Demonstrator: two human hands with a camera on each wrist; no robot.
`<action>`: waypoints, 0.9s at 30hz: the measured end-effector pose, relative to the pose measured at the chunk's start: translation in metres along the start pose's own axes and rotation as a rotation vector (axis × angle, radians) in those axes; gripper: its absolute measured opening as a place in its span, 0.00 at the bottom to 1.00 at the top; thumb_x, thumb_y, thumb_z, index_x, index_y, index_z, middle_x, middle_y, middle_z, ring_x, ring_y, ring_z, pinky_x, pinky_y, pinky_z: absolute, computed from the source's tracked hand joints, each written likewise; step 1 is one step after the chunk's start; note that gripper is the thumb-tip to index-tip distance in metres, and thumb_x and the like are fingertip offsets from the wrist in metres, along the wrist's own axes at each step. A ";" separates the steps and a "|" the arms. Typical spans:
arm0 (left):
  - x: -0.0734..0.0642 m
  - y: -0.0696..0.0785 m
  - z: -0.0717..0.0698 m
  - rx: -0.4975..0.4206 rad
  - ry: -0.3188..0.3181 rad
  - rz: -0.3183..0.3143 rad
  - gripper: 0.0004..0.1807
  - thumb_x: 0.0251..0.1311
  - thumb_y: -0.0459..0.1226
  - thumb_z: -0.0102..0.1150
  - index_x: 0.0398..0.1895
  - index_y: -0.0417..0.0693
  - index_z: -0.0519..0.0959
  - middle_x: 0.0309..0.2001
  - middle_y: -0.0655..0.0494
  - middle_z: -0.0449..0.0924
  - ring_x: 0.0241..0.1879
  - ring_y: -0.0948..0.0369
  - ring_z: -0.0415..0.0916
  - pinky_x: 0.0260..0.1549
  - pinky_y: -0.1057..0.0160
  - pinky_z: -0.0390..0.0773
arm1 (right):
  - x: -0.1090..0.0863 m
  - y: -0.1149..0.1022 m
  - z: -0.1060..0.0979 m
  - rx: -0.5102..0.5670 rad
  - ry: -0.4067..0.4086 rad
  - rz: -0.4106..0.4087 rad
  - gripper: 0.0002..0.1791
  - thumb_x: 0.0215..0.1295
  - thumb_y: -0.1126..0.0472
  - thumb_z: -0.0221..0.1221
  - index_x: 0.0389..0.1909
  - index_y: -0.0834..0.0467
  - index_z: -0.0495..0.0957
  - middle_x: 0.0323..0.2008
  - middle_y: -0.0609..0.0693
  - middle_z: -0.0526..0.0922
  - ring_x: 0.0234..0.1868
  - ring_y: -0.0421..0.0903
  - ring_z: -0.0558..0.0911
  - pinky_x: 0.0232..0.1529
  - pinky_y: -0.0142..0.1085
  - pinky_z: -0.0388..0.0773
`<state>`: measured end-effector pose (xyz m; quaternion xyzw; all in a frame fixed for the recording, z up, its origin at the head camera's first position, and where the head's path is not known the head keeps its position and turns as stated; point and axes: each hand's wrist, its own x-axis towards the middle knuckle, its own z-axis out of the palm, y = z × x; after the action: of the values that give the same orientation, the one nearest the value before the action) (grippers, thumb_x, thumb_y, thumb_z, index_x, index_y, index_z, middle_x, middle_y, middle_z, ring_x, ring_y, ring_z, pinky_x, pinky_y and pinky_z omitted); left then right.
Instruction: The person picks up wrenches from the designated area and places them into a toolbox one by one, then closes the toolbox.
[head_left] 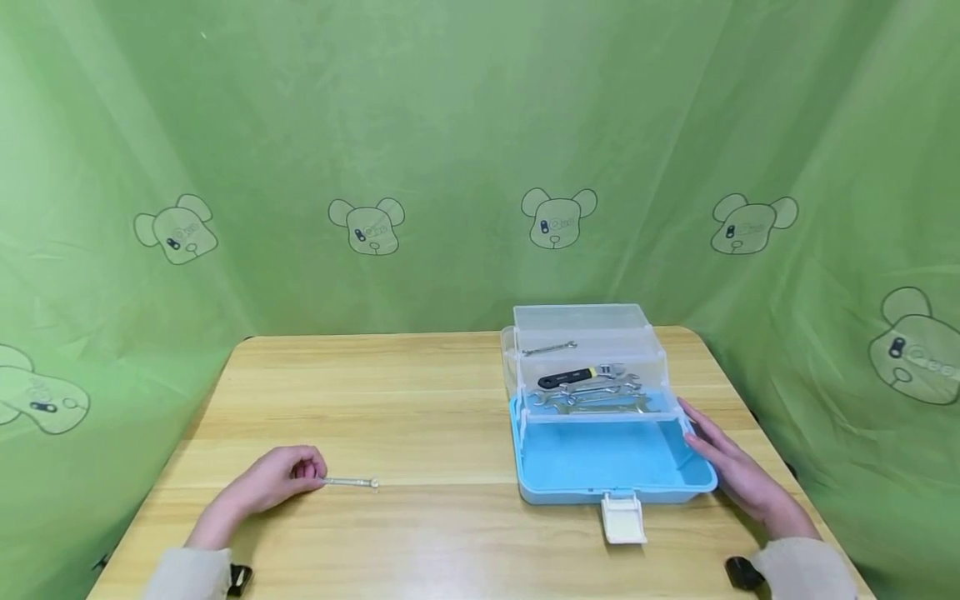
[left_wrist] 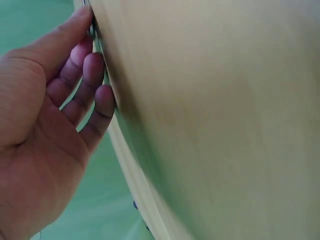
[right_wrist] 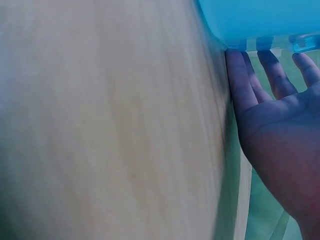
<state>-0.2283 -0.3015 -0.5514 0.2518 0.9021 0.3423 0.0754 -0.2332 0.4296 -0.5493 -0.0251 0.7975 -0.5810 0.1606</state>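
Note:
At the left of the table, my left hand point(head_left: 277, 479) pinches one end of a small wrench point(head_left: 351, 482) between thumb and fingers. The wrench's other end points right, low over the wood. In the left wrist view the fingertips point(left_wrist: 104, 97) are right at the tabletop. A blue toolbox point(head_left: 615, 497) stands at the right with its lid raised and its clear trays point(head_left: 592, 343) spread out. My right hand point(head_left: 738, 479) rests against the box's right side with its fingers straight; the right wrist view shows the fingertips point(right_wrist: 235, 56) at the blue wall.
A short wrench point(head_left: 551, 348) lies in the upper tray. The lower tray holds an adjustable wrench point(head_left: 570, 377) with a black handle and several open-end wrenches point(head_left: 603, 408). A white latch point(head_left: 623, 521) hangs at the box's front. Green cloth point(head_left: 450, 125) surrounds the wooden table point(head_left: 420, 400).

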 end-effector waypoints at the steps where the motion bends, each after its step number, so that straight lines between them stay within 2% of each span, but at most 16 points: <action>1: 0.001 0.001 0.000 0.026 0.009 -0.013 0.05 0.64 0.37 0.70 0.35 0.51 0.82 0.27 0.65 0.76 0.28 0.72 0.70 0.27 0.70 0.75 | 0.000 0.000 0.000 0.002 -0.001 0.000 0.39 0.84 0.47 0.44 0.84 0.36 0.32 0.81 0.61 0.18 0.77 0.75 0.22 0.67 0.80 0.26; 3: 0.003 0.003 0.001 0.071 0.025 -0.034 0.05 0.64 0.38 0.71 0.34 0.52 0.81 0.27 0.65 0.75 0.28 0.72 0.69 0.27 0.70 0.73 | 0.000 0.000 0.000 0.007 -0.001 0.000 0.39 0.84 0.47 0.44 0.84 0.36 0.32 0.81 0.61 0.18 0.77 0.75 0.22 0.68 0.80 0.26; 6: 0.004 0.006 -0.001 0.089 0.020 -0.039 0.08 0.61 0.38 0.73 0.36 0.53 0.81 0.30 0.63 0.75 0.30 0.69 0.70 0.30 0.70 0.74 | 0.000 0.000 0.000 0.012 0.000 0.001 0.39 0.84 0.47 0.44 0.84 0.36 0.33 0.81 0.60 0.18 0.77 0.74 0.22 0.68 0.80 0.26; 11: 0.001 0.004 -0.007 0.035 -0.022 -0.012 0.11 0.58 0.35 0.74 0.40 0.49 0.81 0.34 0.59 0.76 0.34 0.68 0.71 0.33 0.69 0.77 | -0.001 0.000 0.000 0.009 0.003 0.000 0.39 0.84 0.47 0.44 0.84 0.36 0.33 0.81 0.60 0.18 0.77 0.74 0.22 0.68 0.80 0.26; 16: 0.001 0.004 -0.009 0.030 -0.032 -0.023 0.07 0.62 0.34 0.71 0.37 0.49 0.81 0.34 0.60 0.77 0.34 0.71 0.71 0.33 0.70 0.77 | -0.001 0.000 0.000 0.005 0.005 0.002 0.39 0.84 0.47 0.44 0.84 0.36 0.32 0.81 0.60 0.18 0.77 0.74 0.22 0.68 0.80 0.26; 20: 0.002 0.006 -0.007 0.031 -0.040 -0.005 0.06 0.63 0.34 0.69 0.36 0.49 0.79 0.32 0.62 0.76 0.32 0.72 0.70 0.31 0.70 0.76 | -0.002 0.000 0.000 0.007 0.001 0.001 0.39 0.84 0.47 0.43 0.84 0.36 0.32 0.81 0.61 0.18 0.77 0.75 0.22 0.68 0.80 0.26; 23: 0.003 0.007 -0.006 -0.007 -0.051 0.001 0.05 0.66 0.33 0.67 0.36 0.47 0.78 0.31 0.62 0.77 0.32 0.71 0.72 0.31 0.70 0.77 | -0.001 -0.001 0.000 0.009 -0.001 0.000 0.39 0.84 0.47 0.43 0.84 0.36 0.32 0.81 0.60 0.18 0.77 0.74 0.22 0.68 0.80 0.26; 27: 0.002 0.010 -0.004 -0.068 -0.064 -0.021 0.01 0.70 0.33 0.62 0.40 0.47 0.79 0.34 0.59 0.80 0.35 0.68 0.75 0.36 0.68 0.79 | -0.001 -0.001 0.000 0.008 -0.004 0.000 0.39 0.84 0.47 0.43 0.84 0.36 0.32 0.81 0.60 0.18 0.77 0.74 0.21 0.68 0.80 0.26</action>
<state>-0.2273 -0.2966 -0.5415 0.2506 0.8895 0.3639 0.1164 -0.2325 0.4295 -0.5486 -0.0255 0.7950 -0.5840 0.1621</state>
